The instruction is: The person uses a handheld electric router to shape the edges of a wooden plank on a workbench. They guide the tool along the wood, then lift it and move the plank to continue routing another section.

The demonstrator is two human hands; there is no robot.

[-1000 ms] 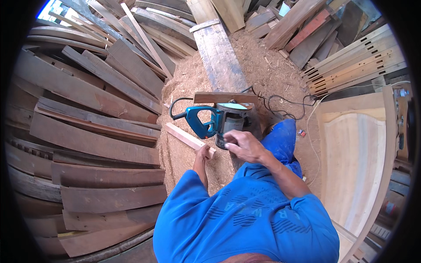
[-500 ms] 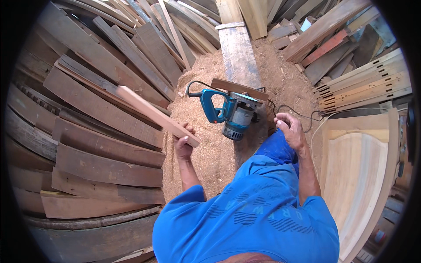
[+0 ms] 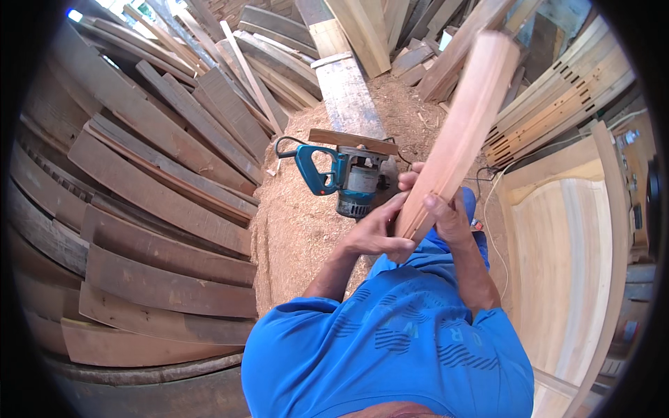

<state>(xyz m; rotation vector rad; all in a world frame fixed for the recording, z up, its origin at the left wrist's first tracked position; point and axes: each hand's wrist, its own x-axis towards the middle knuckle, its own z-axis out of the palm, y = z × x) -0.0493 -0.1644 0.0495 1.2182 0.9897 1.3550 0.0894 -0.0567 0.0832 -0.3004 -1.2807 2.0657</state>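
We had a long, straight bar of pale reddish-brown wood [image 3: 456, 136] raised between both hands, its near end low by the palms and its far end slanting away beyond them to the right, blurred there. Our left hand [image 3: 380, 228] was half curled about the near end, thumb and fingers pressing on it; our right hand [image 3: 451, 217] was closed round the bar a little farther along, thumb flat on the upper face. With most of the length reaching out past our grip, we judged that firm thumbs and a steady right hand mattered most, since the far end could easily dip or swing. It also seemed wise to give clearance to the blue-and-grey power tool with a loop handle [image 3: 359, 180], which lay just beyond the left hand, its black cord [image 3: 280, 143] curling off the handle. Loose, light-brown sawdust [image 3: 293, 230] left of our hands called for sure footing.
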